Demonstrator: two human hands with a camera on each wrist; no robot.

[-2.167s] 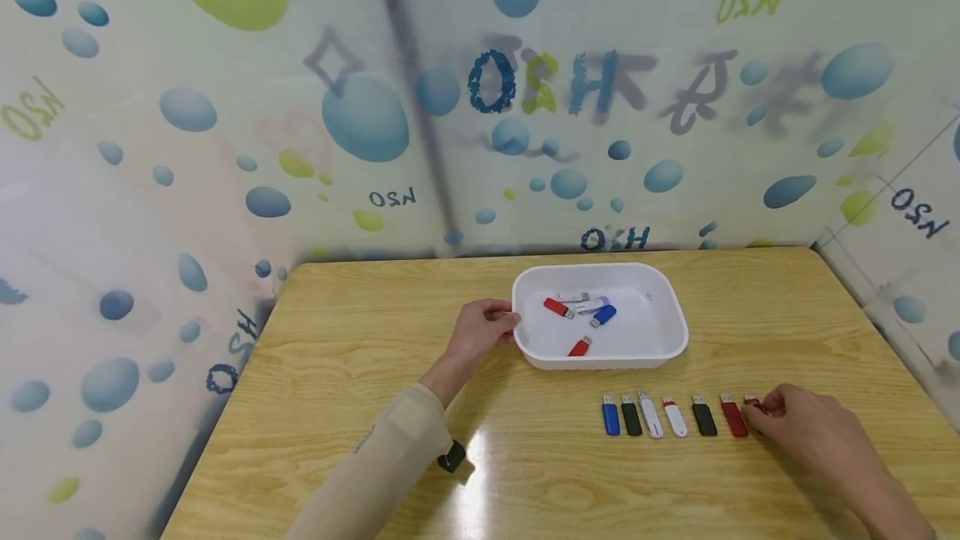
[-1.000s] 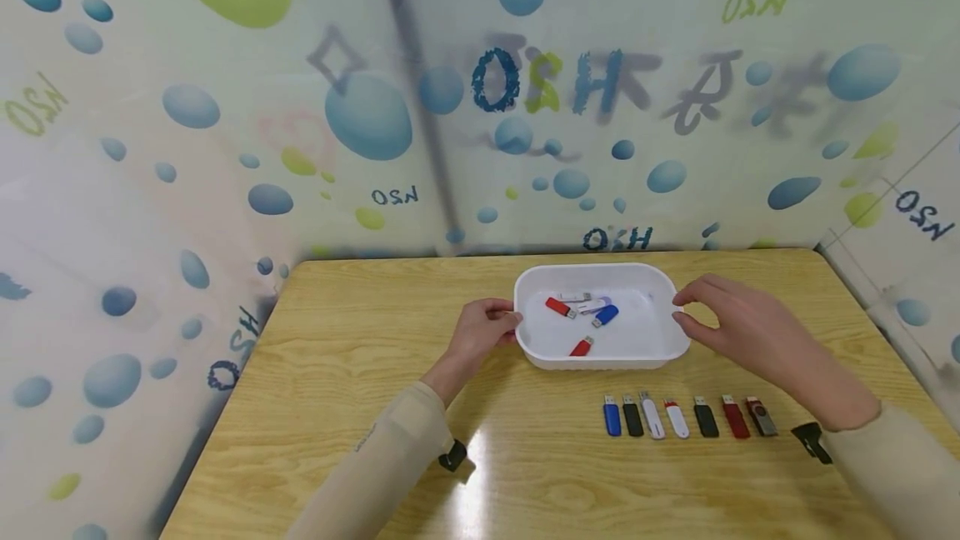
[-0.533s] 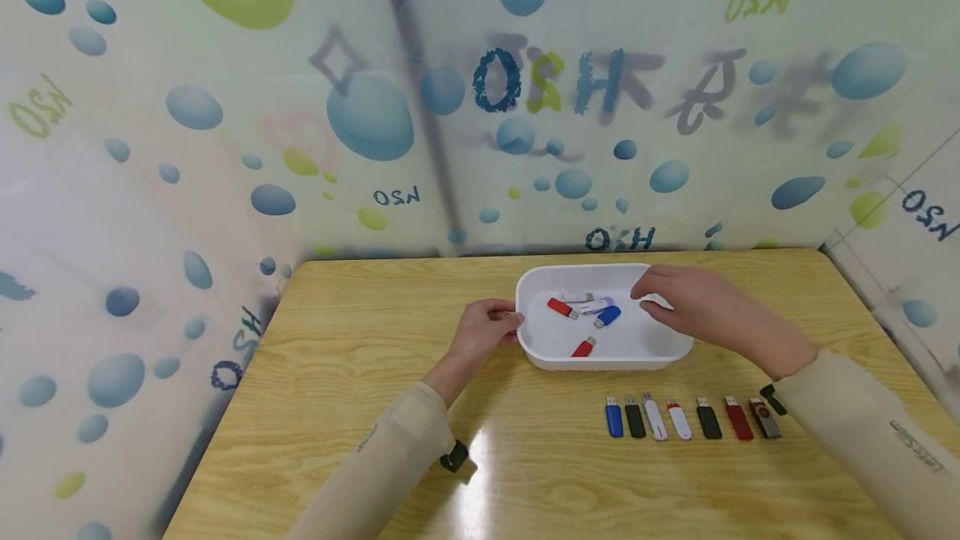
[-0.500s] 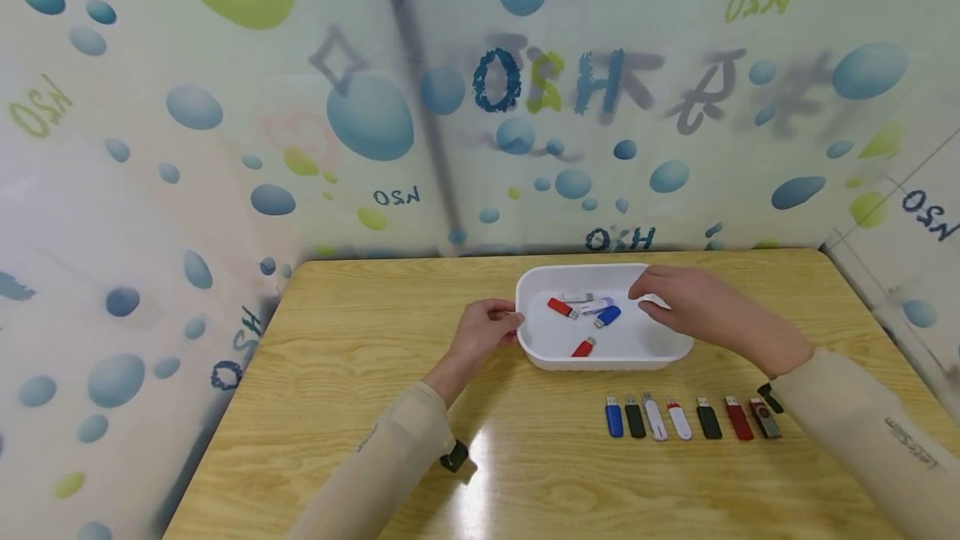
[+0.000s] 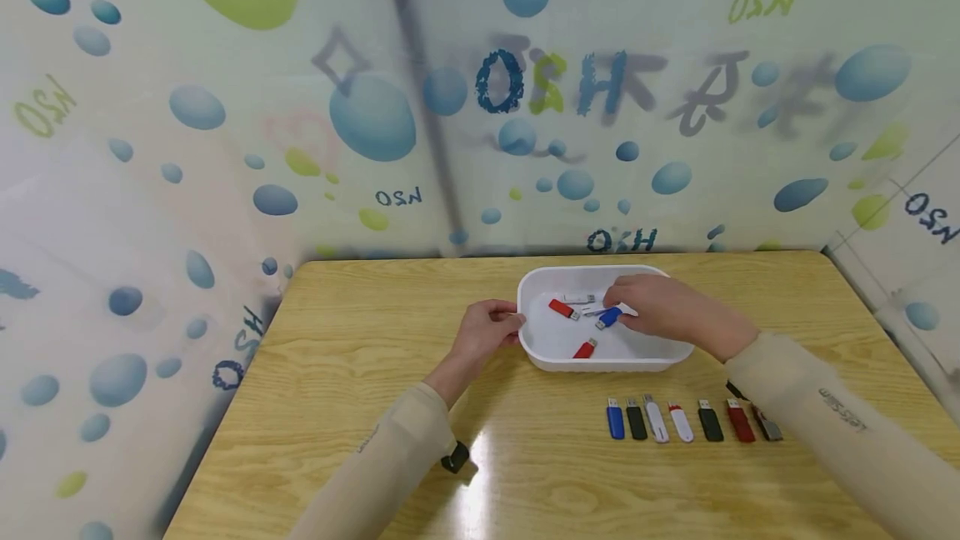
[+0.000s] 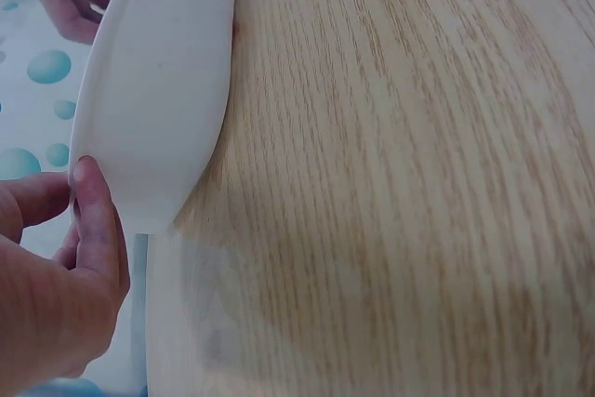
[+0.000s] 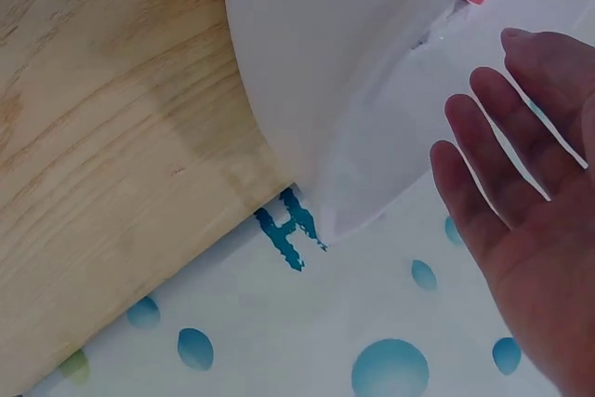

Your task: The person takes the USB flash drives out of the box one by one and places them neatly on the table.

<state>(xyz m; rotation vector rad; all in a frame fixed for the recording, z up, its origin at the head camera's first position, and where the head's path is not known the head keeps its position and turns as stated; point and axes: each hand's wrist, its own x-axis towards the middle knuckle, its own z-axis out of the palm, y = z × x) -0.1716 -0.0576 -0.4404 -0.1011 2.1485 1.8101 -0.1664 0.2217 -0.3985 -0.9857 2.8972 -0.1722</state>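
My left hand (image 5: 483,336) pinches the left rim of a white plastic tray (image 5: 600,366); the left wrist view shows the thumb and fingers on either side of the tray wall (image 6: 158,90). Over the tray, my right hand (image 5: 663,307) has its fingertips right at a blue USB stick (image 5: 609,319). In the right wrist view the fingers of the right hand (image 7: 530,183) are loosely extended. Left of the blue stick lie a red USB stick (image 5: 563,309) and white ones, partly hidden by the hand. Another red USB stick (image 5: 585,349) lies near the front wall.
In front of the tray, several USB sticks stand in a row on the wooden table (image 5: 360,315), from a blue one (image 5: 615,419) to a dark red one (image 5: 739,421). The right sleeve partly covers a grey swivel stick (image 5: 767,425) at the row's end. A patterned wall backs the table.
My right hand has left the swivel USB stick at the row's right end and moved over the tray, leftward to the blue stick. The left hand keeps its hold on the rim.
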